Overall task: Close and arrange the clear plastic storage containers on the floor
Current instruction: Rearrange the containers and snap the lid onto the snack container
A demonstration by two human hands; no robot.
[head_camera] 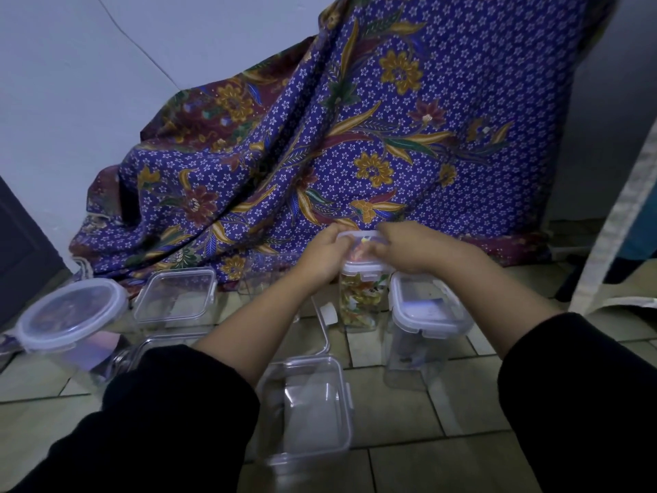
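A tall clear container with colourful contents (359, 300) stands on the tiled floor near the patterned cloth. Both my hands rest on its white-rimmed lid (362, 266): my left hand (325, 256) grips the left edge, my right hand (409, 249) presses the right edge. Beside it on the right stands a tall lidded container (425, 314). A round lidded container (71, 314) is at far left, a square lidded one (176, 297) next to it, and another square one (305, 407) lies nearest me between my arms.
A purple floral batik cloth (355, 137) drapes down behind the containers. A loose clear lid (321, 325) lies on the beige floor tiles (409, 414). A dark panel (21, 250) stands at the left, and pale fabric (622, 225) hangs at the right.
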